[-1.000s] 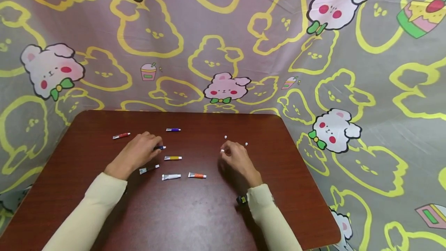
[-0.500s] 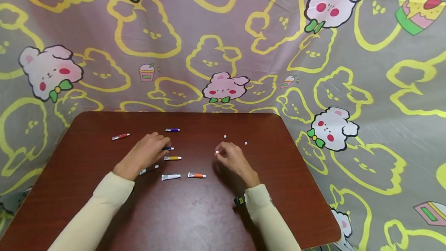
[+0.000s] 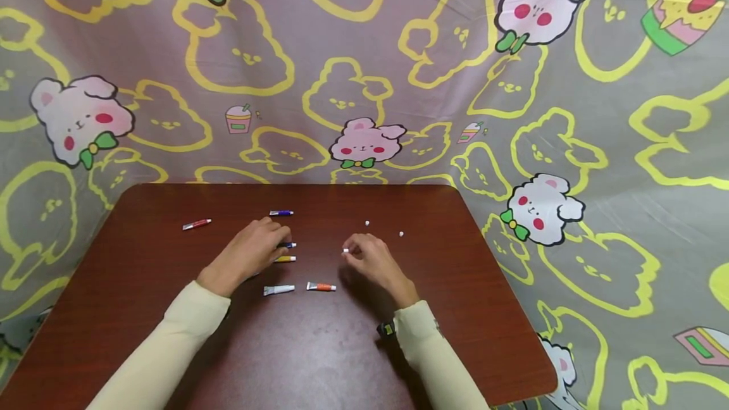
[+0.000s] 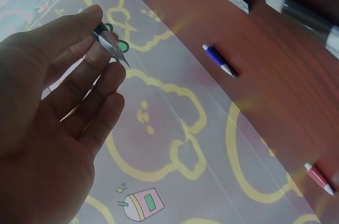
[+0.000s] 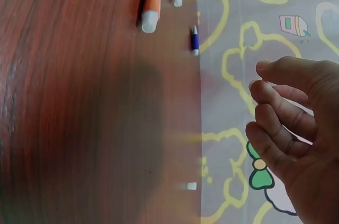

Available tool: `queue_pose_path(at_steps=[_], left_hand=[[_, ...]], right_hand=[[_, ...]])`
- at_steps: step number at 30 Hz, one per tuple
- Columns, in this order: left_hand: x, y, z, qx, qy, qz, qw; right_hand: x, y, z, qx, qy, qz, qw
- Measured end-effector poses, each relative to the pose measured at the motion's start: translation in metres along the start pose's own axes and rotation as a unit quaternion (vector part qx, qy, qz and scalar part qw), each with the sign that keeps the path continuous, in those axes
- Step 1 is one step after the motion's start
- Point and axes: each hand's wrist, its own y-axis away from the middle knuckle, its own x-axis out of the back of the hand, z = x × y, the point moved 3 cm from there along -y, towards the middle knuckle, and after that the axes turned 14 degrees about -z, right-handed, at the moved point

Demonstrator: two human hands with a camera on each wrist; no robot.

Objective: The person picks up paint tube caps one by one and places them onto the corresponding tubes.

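My left hand (image 3: 253,248) pinches a dark blue paint tube (image 4: 107,40) between thumb and fingers, its white end pointing right toward the other hand. My right hand (image 3: 376,261) faces it across a short gap, with a small white cap (image 3: 345,250) between thumb and index fingertip. Under the left hand lies a yellow paint tube (image 3: 285,259), partly covered in the head view. A black paint tube (image 4: 307,17), hidden there behind the left hand, shows in the left wrist view. Two more white caps, one nearer (image 3: 401,233) and one farther (image 3: 367,223), lie beyond the right hand.
On the brown table (image 3: 342,359) also lie a red paint tube (image 3: 197,224) at the far left, a blue tube (image 3: 281,212) at the back, a white tube (image 3: 279,290) and an orange tube (image 3: 321,286) in front. Patterned cloth (image 3: 319,37) hangs behind the table.
My left hand has moved right with the dark blue tube, coming over the black and yellow tubes. My right hand has shifted left with the cap, narrowing the gap between the hands.
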Motion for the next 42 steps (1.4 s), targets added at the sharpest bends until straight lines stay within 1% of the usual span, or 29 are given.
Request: queue_pose_path(at_steps=[4,8,12,19,28,36,42], left_hand=[[0.001,-0.004,0.006,-0.012,-0.009,0.011,0.9998],[0.001,-0.007,0.012,-0.023,-0.014,0.019,0.9995],[0.001,-0.01,0.018,-0.031,-0.016,0.025,0.9991],[-0.004,-0.012,0.025,-0.03,-0.022,0.018,0.9992],[-0.009,-0.016,0.032,-0.038,-0.03,0.018,0.9987],[-0.012,-0.016,0.035,-0.049,-0.026,0.03,0.998],[-0.015,-0.016,0.038,-0.045,-0.019,0.013,0.9987]], right_hand=[[-0.002,-0.002,-0.004,0.009,0.001,-0.001,1.0],[-0.004,-0.004,-0.009,0.01,0.001,-0.007,1.0],[-0.006,-0.006,-0.012,0.015,0.013,-0.01,1.0],[-0.009,-0.008,-0.019,0.037,0.026,-0.006,0.999],[-0.013,-0.012,-0.025,0.043,0.033,-0.006,0.999],[-0.016,-0.012,-0.031,0.063,0.043,-0.001,0.997],[-0.015,-0.015,-0.035,0.066,0.034,-0.002,0.997]])
